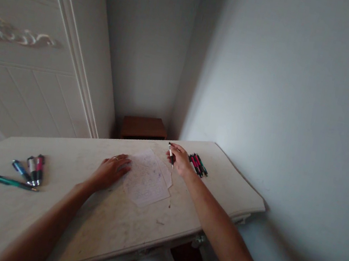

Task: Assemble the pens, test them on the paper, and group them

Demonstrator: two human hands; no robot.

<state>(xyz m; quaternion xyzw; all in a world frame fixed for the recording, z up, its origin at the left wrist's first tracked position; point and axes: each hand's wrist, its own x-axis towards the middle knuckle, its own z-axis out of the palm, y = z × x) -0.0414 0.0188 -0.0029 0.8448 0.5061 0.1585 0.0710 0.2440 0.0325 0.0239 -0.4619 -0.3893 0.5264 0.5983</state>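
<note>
A white pen (170, 154) with dark ends is pinched in my right hand (180, 158), its tip pointing down near the right side of the papers. My left hand (113, 169) lies flat with fingers stretched out at the left edge of a sheet of paper (145, 179) covered in scribbles. A second sheet (166, 176) shows from under it on the right. Just right of my right hand lies a row of pens (198, 165), pink, green and dark, partly hidden by the hand.
Several pens (20, 169), blue, white, pink and green, lie at the left of the worn white table (102, 234). A white cabinet (42, 35) stands at the left and a pale wall (284, 100) at the right. Behind the table is a brown wooden stool or small table (144, 127).
</note>
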